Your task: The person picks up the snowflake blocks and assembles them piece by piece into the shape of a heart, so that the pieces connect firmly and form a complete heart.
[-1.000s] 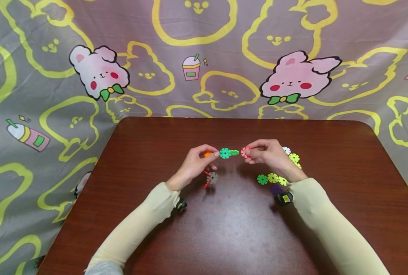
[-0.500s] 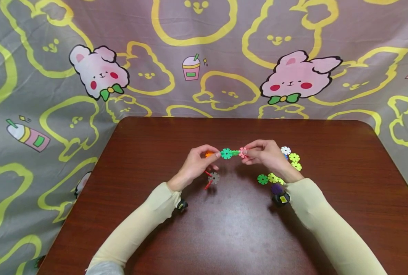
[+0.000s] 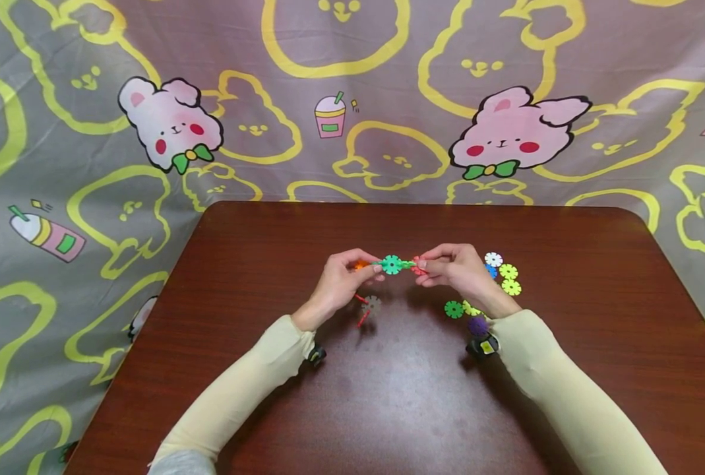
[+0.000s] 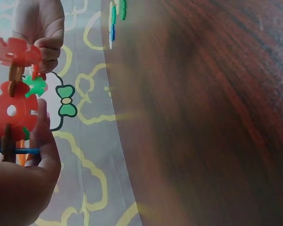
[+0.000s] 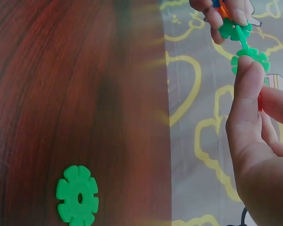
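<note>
My left hand point(image 3: 343, 280) pinches a chain of joined snowflake discs. A teal-green disc point(image 3: 392, 265) sticks out to its right, with a thin edge-on green disc point(image 3: 407, 264) beyond it. Below the left hand hang red pieces and a greyish disc point(image 3: 372, 305) of the same build. My right hand point(image 3: 459, 270) pinches a red snowflake disc point(image 3: 417, 266) against the chain's right end; whether their slots interlock is hidden by fingers. In the left wrist view, red discs point(image 4: 26, 110) stand close by the left hand. The right wrist view shows two linked green discs point(image 5: 257, 59) between the hands.
On the brown table point(image 3: 305, 227), loose discs lie right of and below the right hand: white point(image 3: 493, 259), blue point(image 3: 491, 271), yellow-green point(image 3: 511, 287), green point(image 3: 454, 309) and purple point(image 3: 478, 325). A patterned curtain point(image 3: 388, 99) hangs behind the table's far edge.
My right hand has moved slightly left, bringing the red disc from apart to meeting the chain's green end. My left hand has shifted slightly right with the chain.
</note>
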A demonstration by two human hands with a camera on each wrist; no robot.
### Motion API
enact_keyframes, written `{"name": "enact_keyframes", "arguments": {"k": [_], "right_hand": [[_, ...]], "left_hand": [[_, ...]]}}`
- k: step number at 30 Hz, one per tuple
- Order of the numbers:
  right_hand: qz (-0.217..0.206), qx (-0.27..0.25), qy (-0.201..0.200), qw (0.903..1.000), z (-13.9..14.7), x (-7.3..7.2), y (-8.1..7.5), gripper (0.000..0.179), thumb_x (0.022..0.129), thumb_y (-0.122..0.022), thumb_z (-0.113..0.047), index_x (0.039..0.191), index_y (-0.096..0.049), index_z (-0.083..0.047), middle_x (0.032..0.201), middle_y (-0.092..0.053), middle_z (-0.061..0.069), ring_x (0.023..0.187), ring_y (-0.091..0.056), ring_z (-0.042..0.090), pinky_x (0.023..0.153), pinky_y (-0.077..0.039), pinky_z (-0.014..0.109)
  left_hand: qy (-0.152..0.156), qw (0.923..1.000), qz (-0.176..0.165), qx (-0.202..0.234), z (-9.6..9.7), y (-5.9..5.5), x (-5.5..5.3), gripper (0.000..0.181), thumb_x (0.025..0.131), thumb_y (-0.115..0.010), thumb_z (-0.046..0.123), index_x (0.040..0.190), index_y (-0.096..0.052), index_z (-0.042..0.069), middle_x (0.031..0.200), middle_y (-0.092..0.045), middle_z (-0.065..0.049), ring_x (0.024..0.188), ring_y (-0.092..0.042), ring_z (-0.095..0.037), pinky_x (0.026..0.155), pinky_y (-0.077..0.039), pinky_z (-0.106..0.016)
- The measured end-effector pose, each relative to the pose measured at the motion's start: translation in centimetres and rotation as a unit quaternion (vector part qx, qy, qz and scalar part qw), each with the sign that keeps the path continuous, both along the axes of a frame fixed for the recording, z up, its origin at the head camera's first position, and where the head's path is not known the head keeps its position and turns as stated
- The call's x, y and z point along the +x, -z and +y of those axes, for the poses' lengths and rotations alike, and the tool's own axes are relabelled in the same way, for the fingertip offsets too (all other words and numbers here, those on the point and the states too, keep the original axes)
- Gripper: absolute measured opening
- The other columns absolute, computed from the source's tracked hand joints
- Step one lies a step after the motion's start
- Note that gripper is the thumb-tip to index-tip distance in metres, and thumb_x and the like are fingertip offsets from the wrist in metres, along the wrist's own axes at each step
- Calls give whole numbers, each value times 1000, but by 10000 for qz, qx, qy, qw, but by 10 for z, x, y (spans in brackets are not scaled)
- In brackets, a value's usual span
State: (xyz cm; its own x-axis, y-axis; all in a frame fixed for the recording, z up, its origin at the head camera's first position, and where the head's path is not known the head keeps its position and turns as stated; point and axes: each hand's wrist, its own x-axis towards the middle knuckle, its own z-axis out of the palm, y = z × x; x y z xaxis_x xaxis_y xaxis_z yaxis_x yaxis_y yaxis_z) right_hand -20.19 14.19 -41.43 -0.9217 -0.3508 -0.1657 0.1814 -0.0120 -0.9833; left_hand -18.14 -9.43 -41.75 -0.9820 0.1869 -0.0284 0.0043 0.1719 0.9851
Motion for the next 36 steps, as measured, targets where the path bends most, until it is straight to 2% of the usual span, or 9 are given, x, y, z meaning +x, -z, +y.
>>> {"name": "enact_keyframes", "arguments": {"k": [3,7,10,15,21,26,29,32,36], "right_hand": [[41,70,16,10000,-1,0,1,33,92,-63,-4,114,-53,18,93,-71,7,73,-73,18,74,-58,37],[37,74,50,10000,-1,0,2,32,92,-62,-3,115,-54,17,95,-71,7,73,-73,18,75,-58,38],[-10,10,39,10000,0,0,2,33,91,-63,-5,115,-55,16,96,-71,8,74,-73,19,76,-58,38],[-105,-3,-48,9999,1,0,2,35,92,-65,-11,115,-56,13,97,-71,8,77,-73,20,81,-56,43],[-162,175,-59,9997,16,-10,3,41,95,-60,-30,116,-55,6,90,-70,6,77,-73,17,79,-58,37],[182,792,305,9962,41,-22,3,40,97,-59,-28,117,-54,5,85,-70,0,74,-70,11,75,-58,30],[663,1771,564,9803,60,-27,2,40,97,-59,-28,119,-56,5,89,-69,2,74,-68,11,71,-57,28],[1097,2904,674,9482,78,-30,4,40,97,-58,-32,120,-59,1,100,-67,11,79,-64,19,67,-53,29],[1449,3947,538,9057,93,-33,12,37,96,-58,-27,120,-59,1,112,-62,24,88,-58,30,68,-48,33]], "left_hand": [[-15,10000,60,-77,0,-1,0,14,88,-69,5,101,-71,1,89,-74,-20,83,-73,-32,79,-56,-48],[174,9998,33,-70,-1,-1,0,15,89,-68,8,103,-68,1,94,-72,-23,86,-71,-39,82,-55,-50],[268,9995,-53,-188,-2,0,0,19,89,-69,14,106,-65,5,99,-69,-26,84,-70,-41,73,-57,-39],[225,9990,-205,-341,-2,1,-1,29,90,-69,25,115,-62,12,109,-66,-23,78,-71,-37,58,-49,-24],[127,9989,-291,-335,-1,1,-1,29,90,-69,27,115,-64,13,106,-67,-24,80,-70,-41,64,-55,-30],[41,9987,-382,-329,-3,0,0,28,90,-69,27,114,-65,14,103,-67,-25,72,-71,-33,64,-55,-30],[-5,9988,-403,-296,-4,0,0,28,90,-69,27,113,-66,13,103,-67,-26,67,-71,-25,62,-54,-28],[-38,9988,-386,-290,-4,0,1,27,90,-69,26,113,-66,13,100,-68,-24,68,-71,-30,61,-54,-30],[-45,9989,-355,-305,-5,1,1,27,90,-69,26,113,-67,12,96,-68,-22,76,-69,-42,62,-54,-34]]}}
